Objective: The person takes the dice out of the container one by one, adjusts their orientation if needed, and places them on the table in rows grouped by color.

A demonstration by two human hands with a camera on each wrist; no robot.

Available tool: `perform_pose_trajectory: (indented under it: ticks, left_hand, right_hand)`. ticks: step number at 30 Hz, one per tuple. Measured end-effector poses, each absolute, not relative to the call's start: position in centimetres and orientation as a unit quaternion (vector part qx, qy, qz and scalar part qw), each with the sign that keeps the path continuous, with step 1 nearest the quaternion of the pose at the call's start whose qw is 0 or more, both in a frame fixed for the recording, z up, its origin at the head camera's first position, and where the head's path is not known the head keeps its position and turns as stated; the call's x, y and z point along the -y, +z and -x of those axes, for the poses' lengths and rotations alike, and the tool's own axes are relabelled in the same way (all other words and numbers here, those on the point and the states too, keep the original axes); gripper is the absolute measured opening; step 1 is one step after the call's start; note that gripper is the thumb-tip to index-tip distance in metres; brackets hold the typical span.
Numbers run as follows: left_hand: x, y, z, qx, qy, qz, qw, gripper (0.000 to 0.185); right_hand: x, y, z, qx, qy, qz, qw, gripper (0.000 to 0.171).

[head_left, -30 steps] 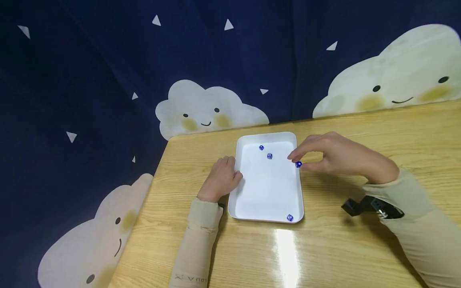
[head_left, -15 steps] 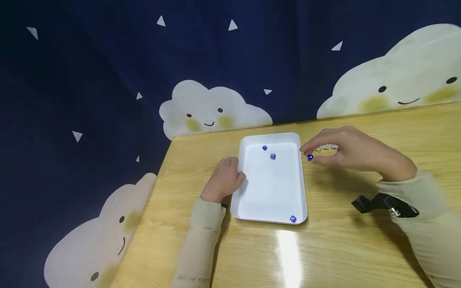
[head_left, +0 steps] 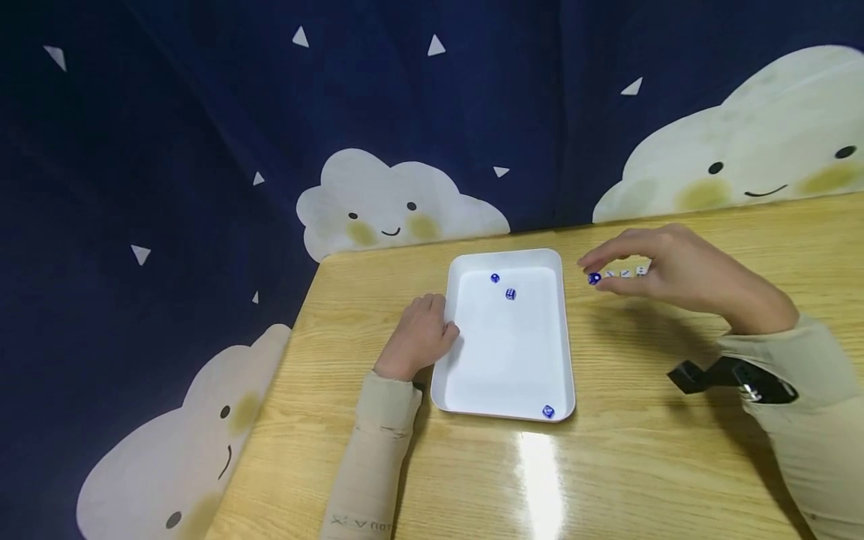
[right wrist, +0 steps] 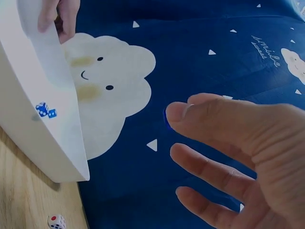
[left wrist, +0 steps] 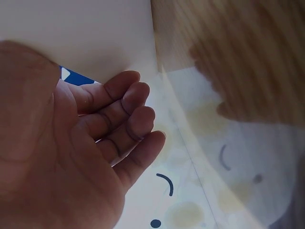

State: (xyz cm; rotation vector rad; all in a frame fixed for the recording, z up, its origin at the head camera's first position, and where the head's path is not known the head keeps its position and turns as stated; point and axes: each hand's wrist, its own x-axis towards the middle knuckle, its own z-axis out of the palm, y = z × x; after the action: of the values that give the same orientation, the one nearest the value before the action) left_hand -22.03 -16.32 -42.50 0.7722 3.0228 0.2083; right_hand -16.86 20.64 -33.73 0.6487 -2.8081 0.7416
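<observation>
Seemingly in right hand (head_left: 690,271): blue die (head_left: 594,278)

Navy fabric (head_left: 432,105) printed with white triangles (head_left: 436,46) fills the upper frame and left side; smiling clouds (head_left: 383,193) with yellow cheeks (head_left: 423,226) line its lower edge. Below, a light wood-grain tabletop (head_left: 628,465) spreads to the lower right, a bright glare (head_left: 539,480) streaking its bottom centre.

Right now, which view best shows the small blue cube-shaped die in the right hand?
The head view, because the small blue die, white spot included, shows between thumb and fingers of the right hand. The right wrist view shows only a thin blue edge by the thumb; the left wrist view, none.
</observation>
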Motion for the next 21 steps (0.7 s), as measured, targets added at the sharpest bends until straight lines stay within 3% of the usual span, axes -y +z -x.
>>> perform_pose_trajectory:
  ticks: [8, 21]
  left_hand:
    - [16.5, -42.5, 21.9, -0.965, 0.074, -0.25, 0.004, 0.018]
    - [16.3, -42.4, 21.9, -0.965, 0.078, -0.249, 0.01, 0.019]
  right_hand:
    - [-21.1, -33.9, 17.1, 0.933, 0.258, -0.221, 0.121, 0.032]
    - [-22.4, -34.1, 17.6, 0.947, 0.264, -0.152, 0.096, 0.034]
